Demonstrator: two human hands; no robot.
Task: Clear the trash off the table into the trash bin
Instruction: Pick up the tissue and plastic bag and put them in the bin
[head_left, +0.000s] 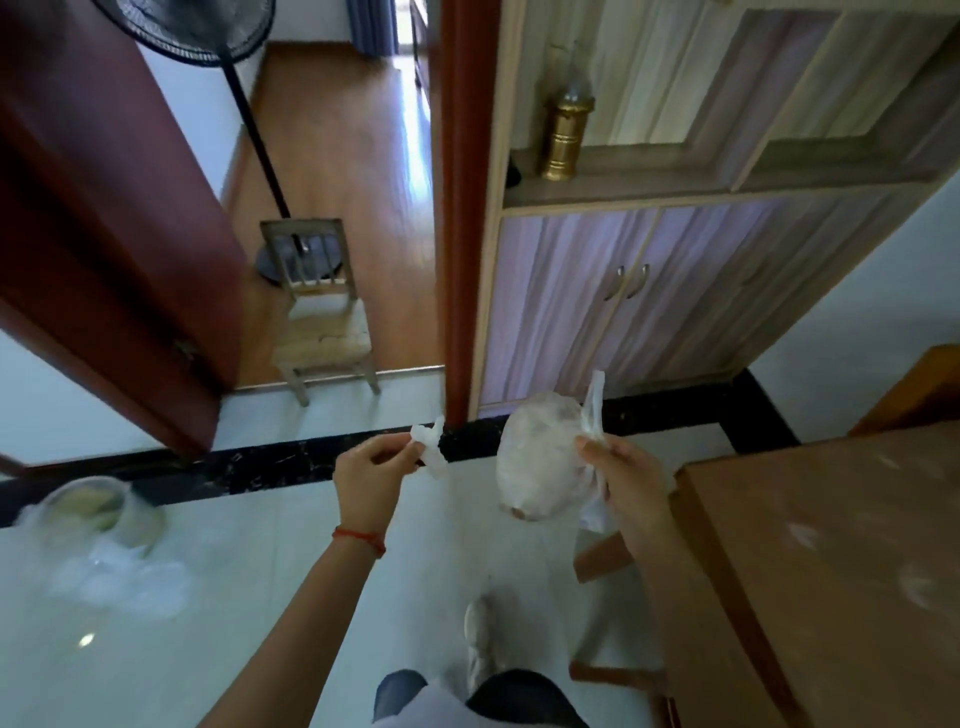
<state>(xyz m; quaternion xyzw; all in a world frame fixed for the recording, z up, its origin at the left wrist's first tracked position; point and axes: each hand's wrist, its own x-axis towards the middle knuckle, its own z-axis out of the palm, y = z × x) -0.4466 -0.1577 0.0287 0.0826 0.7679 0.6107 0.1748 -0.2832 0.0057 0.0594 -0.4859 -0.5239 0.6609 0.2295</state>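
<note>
My left hand (371, 478) pinches a small crumpled white tissue (429, 448) out in front of me, above the tiled floor. My right hand (621, 470) grips the knotted handles of a clear plastic bag (537, 460), which hangs bulging to the left of that hand with something pale and brownish inside. The trash bin (96, 512), lined with a light plastic bag, stands on the floor at the lower left, blurred, well to the left of both hands. The brown wooden table (831, 561) fills the lower right; its top looks bare except for pale smudges.
A small wooden chair (322, 317) stands in an open doorway ahead, with a dark red door (104, 218) swung open at left and a black standing fan (249, 119) behind. A wood cabinet (675, 291) with a brass ornament lines the wall. A stool (605, 564) sits beside the table.
</note>
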